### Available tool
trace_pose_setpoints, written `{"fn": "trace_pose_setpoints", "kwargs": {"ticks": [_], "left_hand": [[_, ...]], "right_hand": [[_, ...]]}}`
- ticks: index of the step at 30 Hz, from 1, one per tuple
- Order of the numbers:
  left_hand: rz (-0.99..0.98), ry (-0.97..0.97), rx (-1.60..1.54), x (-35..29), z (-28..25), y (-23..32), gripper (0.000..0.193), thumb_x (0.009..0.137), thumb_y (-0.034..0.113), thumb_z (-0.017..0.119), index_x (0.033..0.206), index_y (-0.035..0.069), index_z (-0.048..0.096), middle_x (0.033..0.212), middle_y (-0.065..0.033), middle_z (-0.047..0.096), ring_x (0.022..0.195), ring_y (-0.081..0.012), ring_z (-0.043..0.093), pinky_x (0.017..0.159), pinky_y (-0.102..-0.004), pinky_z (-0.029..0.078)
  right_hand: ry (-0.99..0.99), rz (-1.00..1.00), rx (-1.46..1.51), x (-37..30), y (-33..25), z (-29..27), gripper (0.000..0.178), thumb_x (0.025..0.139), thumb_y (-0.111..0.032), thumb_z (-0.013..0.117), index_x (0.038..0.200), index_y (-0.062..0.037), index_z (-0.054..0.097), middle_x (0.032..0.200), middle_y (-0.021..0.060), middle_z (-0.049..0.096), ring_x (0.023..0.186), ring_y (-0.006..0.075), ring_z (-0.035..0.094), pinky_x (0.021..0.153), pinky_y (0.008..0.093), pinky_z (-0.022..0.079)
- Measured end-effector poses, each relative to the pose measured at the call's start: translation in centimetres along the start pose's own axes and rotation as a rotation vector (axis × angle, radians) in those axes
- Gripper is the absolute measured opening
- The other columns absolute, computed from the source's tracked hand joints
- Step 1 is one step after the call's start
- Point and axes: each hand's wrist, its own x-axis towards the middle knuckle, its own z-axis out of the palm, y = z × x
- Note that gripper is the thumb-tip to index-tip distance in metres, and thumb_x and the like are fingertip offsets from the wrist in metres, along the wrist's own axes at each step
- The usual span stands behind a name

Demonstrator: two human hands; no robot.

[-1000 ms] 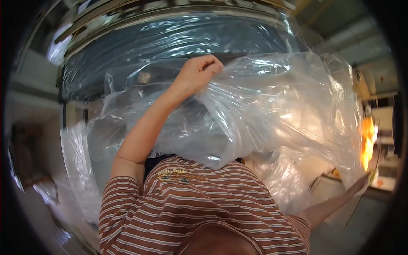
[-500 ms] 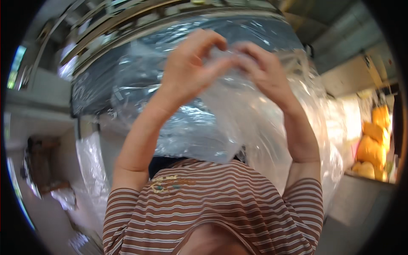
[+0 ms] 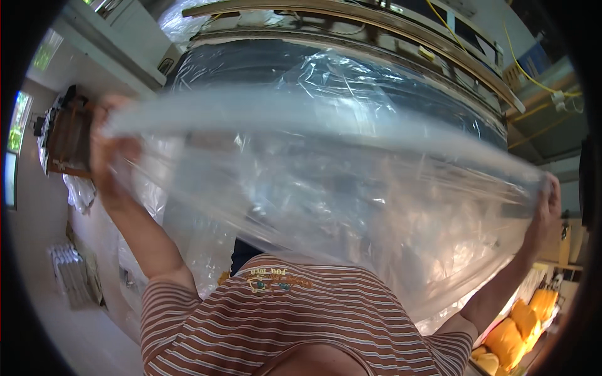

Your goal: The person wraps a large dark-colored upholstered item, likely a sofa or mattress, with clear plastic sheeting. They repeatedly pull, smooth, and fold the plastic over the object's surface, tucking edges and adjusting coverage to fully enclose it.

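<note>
A wide sheet of clear plastic film (image 3: 326, 169) is stretched across in front of me, blurred by motion along its upper edge. My left hand (image 3: 116, 141), smeared by movement, grips one end of the film at the far left. At the right, my right hand (image 3: 550, 194) is closed on the opposite end. Both arms are spread wide, with the film pulled fairly taut between them. Beneath and beyond it lies a dark table (image 3: 241, 59), with more shiny clear film (image 3: 338, 78) spread on its top.
Behind the table runs a frame with long wooden bars (image 3: 351, 12). A yellow cable (image 3: 527, 72) hangs at the far right. Orange-yellow bundles (image 3: 508, 338) lie low on the right. On the left stand a brown wooden stool-like piece (image 3: 69, 138) and a stack of pale packs (image 3: 72, 276).
My hands were close together over the table with film between them. They have moved far apart to left and right, spreading the film. The view has turned somewhat.
</note>
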Motion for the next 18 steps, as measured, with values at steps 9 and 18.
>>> {"fn": "trace_pose_setpoints", "kwargs": {"ticks": [9, 18], "left_hand": [[0.548, 0.383, 1.411, 9.8, -5.8, -11.6, 0.024, 0.076, 0.014, 0.066, 0.100, 0.009, 0.064, 0.087, -0.0078, 0.064, 0.084, -0.0257, 0.061, 0.078, -0.0353, 0.046], [0.124, -0.366, 1.219, 3.9, -1.6, -19.4, 0.070, 0.080, 0.053, 0.059, 0.135, 0.013, 0.043, 0.138, -0.0080, 0.044, 0.132, -0.0261, 0.034, 0.105, -0.0491, 0.023]], "right_hand": [[-0.486, 0.176, -0.136, 4.7, 8.7, 18.1, 0.026, 0.087, -0.016, 0.062, 0.068, -0.0051, 0.048, 0.063, -0.0076, 0.038, 0.060, 0.0019, 0.032, 0.051, 0.0209, 0.025], [-0.480, 0.237, -0.266, 5.5, 14.3, 15.6, 0.027, 0.087, -0.015, 0.063, 0.067, -0.0067, 0.048, 0.062, -0.0085, 0.036, 0.058, 0.0021, 0.030, 0.050, 0.0205, 0.024]]}}
